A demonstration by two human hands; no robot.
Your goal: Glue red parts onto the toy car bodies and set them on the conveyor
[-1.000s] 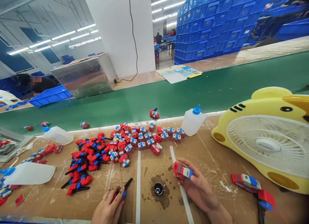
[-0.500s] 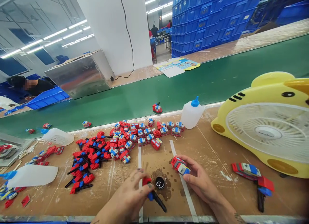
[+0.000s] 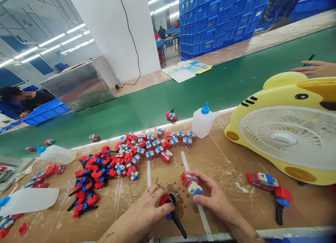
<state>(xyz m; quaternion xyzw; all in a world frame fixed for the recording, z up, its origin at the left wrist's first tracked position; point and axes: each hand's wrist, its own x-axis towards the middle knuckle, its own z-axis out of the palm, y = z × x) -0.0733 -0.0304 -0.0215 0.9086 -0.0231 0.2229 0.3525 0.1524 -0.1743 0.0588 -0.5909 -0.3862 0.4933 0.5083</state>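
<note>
A red and blue toy part with a black stem (image 3: 172, 215) is gripped by the left hand (image 3: 149, 209) and pressed at a small black cup (image 3: 172, 198) set in the stained cardboard table (image 3: 225, 166). A red, blue and white toy block (image 3: 191, 183) is held between the fingers of the right hand (image 3: 214, 197), just right of the cup. A pile of similar pieces (image 3: 126, 155) is spread beyond, near a white glue bottle (image 3: 202, 121) and a yellow fan (image 3: 286, 131).

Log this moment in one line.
left hand: grips red-blue handle piece at glue cup | right hand: holds toy block
</note>
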